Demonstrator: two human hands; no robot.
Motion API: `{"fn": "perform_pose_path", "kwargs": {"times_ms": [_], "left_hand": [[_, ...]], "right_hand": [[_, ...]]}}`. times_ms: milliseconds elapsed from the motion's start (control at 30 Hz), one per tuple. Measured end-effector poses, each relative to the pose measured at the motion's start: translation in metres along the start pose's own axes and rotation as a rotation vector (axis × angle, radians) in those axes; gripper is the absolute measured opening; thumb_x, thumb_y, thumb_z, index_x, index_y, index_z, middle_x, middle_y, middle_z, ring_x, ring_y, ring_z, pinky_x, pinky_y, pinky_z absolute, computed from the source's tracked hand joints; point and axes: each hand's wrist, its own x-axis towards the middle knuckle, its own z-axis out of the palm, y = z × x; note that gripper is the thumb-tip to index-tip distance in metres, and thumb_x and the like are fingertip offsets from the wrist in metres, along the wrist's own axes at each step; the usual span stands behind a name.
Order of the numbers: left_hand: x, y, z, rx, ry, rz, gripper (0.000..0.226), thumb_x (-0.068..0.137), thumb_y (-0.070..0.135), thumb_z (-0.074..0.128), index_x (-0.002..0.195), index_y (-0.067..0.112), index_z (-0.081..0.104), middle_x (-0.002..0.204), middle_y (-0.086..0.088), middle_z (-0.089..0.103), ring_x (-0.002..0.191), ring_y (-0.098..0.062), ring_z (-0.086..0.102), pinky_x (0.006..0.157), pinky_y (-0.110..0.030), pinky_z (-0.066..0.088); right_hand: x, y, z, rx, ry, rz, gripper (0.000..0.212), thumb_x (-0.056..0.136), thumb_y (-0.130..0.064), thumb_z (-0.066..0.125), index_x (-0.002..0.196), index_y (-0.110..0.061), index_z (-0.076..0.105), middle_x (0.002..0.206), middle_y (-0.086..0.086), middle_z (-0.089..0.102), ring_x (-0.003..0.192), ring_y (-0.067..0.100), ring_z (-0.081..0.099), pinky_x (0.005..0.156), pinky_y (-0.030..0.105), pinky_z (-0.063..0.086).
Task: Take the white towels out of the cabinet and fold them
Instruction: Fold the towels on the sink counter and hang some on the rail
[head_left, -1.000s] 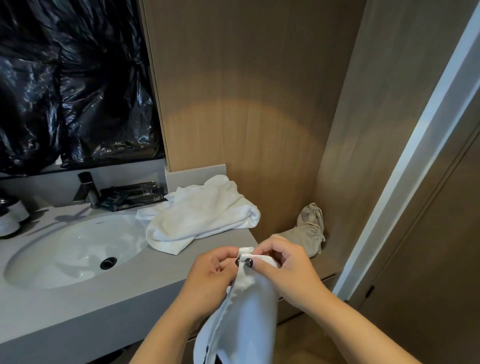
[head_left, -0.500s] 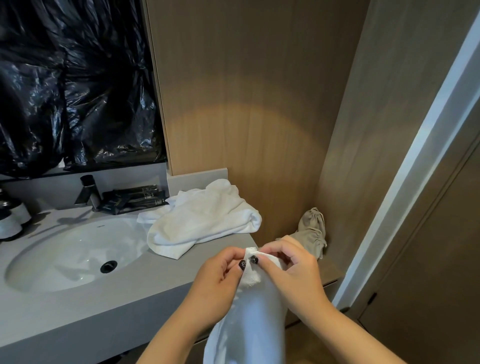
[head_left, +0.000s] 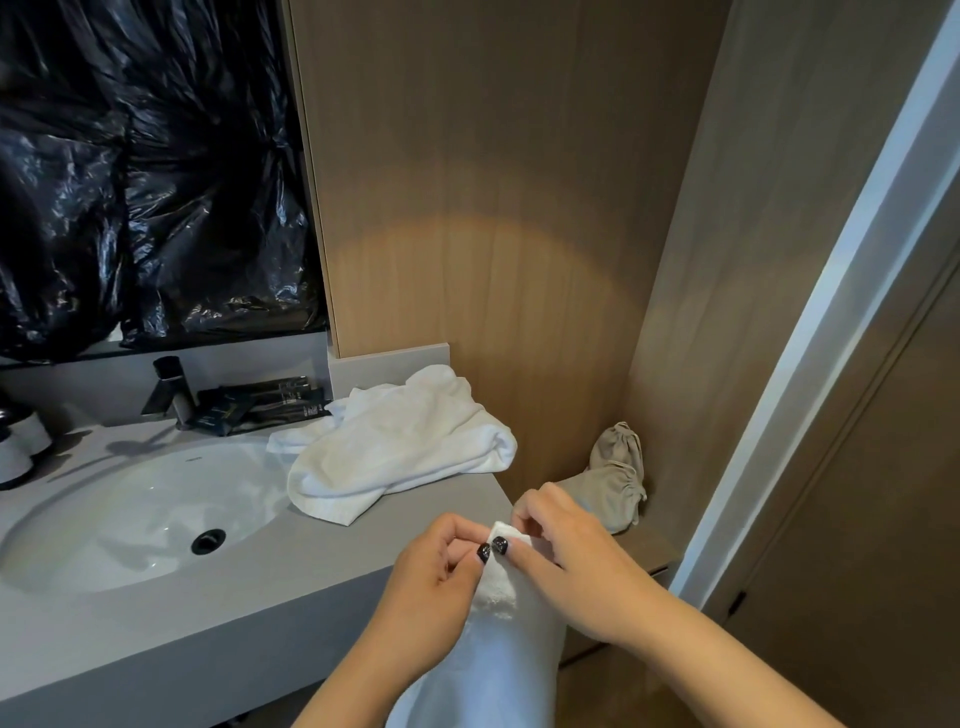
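A white towel (head_left: 498, 660) hangs down in front of me, off the counter's front right corner. My left hand (head_left: 431, 582) and my right hand (head_left: 566, 561) pinch its top edge side by side, thumbs touching. A second white towel (head_left: 405, 447) lies crumpled on the grey counter (head_left: 311, 561), to the right of the sink. No cabinet is in view.
A white oval sink (head_left: 130, 519) with a dark faucet (head_left: 171, 389) fills the counter's left. Dark toiletry packets (head_left: 260, 405) lie behind it. Black plastic (head_left: 145, 171) covers the mirror. A beige drawstring bag (head_left: 618, 478) sits on a low ledge, right. Wood panels stand behind.
Both hands and the towel's top edge have shifted slightly right and down in view. The grip stays the same, and the crumpled towel on the counter has not moved.
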Motion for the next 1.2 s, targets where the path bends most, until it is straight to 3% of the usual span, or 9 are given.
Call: {"fn": "perform_pose_path", "kwargs": {"times_ms": [100, 267, 400, 500, 567, 700, 867, 1033, 1200], "left_hand": [[0.002, -0.006, 0.001, -0.023, 0.026, -0.003, 0.018, 0.098, 0.005, 0.05, 0.094, 0.023, 0.051, 0.06, -0.008, 0.059, 0.057, -0.022, 0.033, 0.057, -0.034, 0.03], [0.002, -0.004, 0.003, -0.027, 0.067, 0.028, 0.015, 0.097, 0.003, 0.051, 0.093, 0.017, 0.046, 0.056, -0.001, 0.045, 0.053, -0.016, 0.028, 0.05, -0.026, 0.028], [0.002, 0.0, 0.002, -0.079, 0.087, 0.049, 0.023, 0.096, -0.001, 0.048, 0.093, 0.022, 0.052, 0.056, 0.003, 0.048, 0.053, -0.011, 0.033, 0.052, -0.022, 0.031], [0.0, 0.007, 0.003, -0.187, 0.096, 0.077, 0.014, 0.088, 0.014, 0.056, 0.086, 0.028, 0.058, 0.061, 0.005, 0.051, 0.057, -0.01, 0.039, 0.057, -0.02, 0.035], [-0.003, 0.007, 0.004, -0.26, 0.076, 0.072, 0.012, 0.079, 0.021, 0.058, 0.086, 0.029, 0.064, 0.072, 0.001, 0.061, 0.067, -0.015, 0.049, 0.066, -0.025, 0.041], [-0.005, 0.002, 0.005, -0.273, 0.019, 0.1, 0.03, 0.075, 0.036, 0.071, 0.102, 0.025, 0.072, 0.102, -0.005, 0.073, 0.097, -0.022, 0.067, 0.085, -0.029, 0.052], [0.003, 0.002, 0.006, -0.123, -0.025, 0.153, 0.037, 0.076, 0.055, 0.068, 0.092, 0.022, 0.073, 0.084, -0.005, 0.069, 0.077, -0.016, 0.058, 0.073, -0.033, 0.045], [0.006, -0.001, -0.009, -0.053, -0.057, 0.094, 0.06, 0.076, 0.063, 0.065, 0.083, 0.003, 0.068, 0.073, -0.001, 0.054, 0.07, -0.015, 0.046, 0.068, -0.032, 0.034], [0.008, -0.001, -0.016, 0.128, 0.027, 0.112, 0.059, 0.085, 0.055, 0.066, 0.054, 0.015, 0.035, 0.059, 0.01, 0.033, 0.056, -0.01, 0.029, 0.058, -0.028, 0.022]], "right_hand": [[-0.002, 0.003, 0.001, 0.041, -0.008, 0.001, 0.021, 0.096, -0.051, 0.046, 0.086, -0.032, 0.046, 0.086, -0.015, 0.048, 0.08, 0.007, 0.047, 0.066, 0.019, 0.033], [-0.001, 0.002, 0.004, 0.153, 0.009, -0.009, 0.021, 0.097, -0.044, 0.049, 0.083, -0.029, 0.052, 0.083, -0.011, 0.053, 0.08, 0.009, 0.049, 0.066, 0.021, 0.038], [0.001, -0.006, 0.004, 0.191, 0.148, -0.053, 0.02, 0.098, -0.04, 0.052, 0.084, -0.025, 0.053, 0.082, -0.012, 0.05, 0.077, 0.012, 0.049, 0.067, 0.025, 0.04], [0.007, -0.011, 0.0, 0.195, 0.211, -0.078, 0.018, 0.099, -0.033, 0.053, 0.086, -0.02, 0.055, 0.085, -0.011, 0.048, 0.077, 0.011, 0.047, 0.067, 0.024, 0.039], [0.011, -0.012, -0.005, 0.202, 0.212, -0.081, 0.016, 0.098, -0.032, 0.055, 0.087, -0.02, 0.057, 0.09, -0.01, 0.046, 0.082, 0.009, 0.047, 0.07, 0.019, 0.039], [0.017, -0.013, -0.012, 0.241, 0.222, -0.068, 0.017, 0.099, -0.031, 0.054, 0.086, -0.02, 0.057, 0.091, -0.007, 0.053, 0.085, 0.01, 0.052, 0.072, 0.018, 0.041], [0.028, -0.015, -0.017, 0.322, 0.33, -0.053, 0.018, 0.096, -0.023, 0.06, 0.08, -0.016, 0.055, 0.068, -0.017, 0.052, 0.063, 0.002, 0.045, 0.06, 0.015, 0.036], [0.044, -0.01, -0.028, 0.316, 0.422, 0.021, 0.021, 0.096, -0.025, 0.06, 0.08, -0.012, 0.055, 0.071, -0.008, 0.055, 0.065, 0.005, 0.047, 0.059, 0.016, 0.037], [0.06, 0.004, -0.038, 0.274, 0.47, 0.123, 0.026, 0.096, -0.028, 0.059, 0.076, -0.013, 0.052, 0.07, -0.005, 0.053, 0.063, 0.003, 0.046, 0.058, 0.017, 0.037]]}}
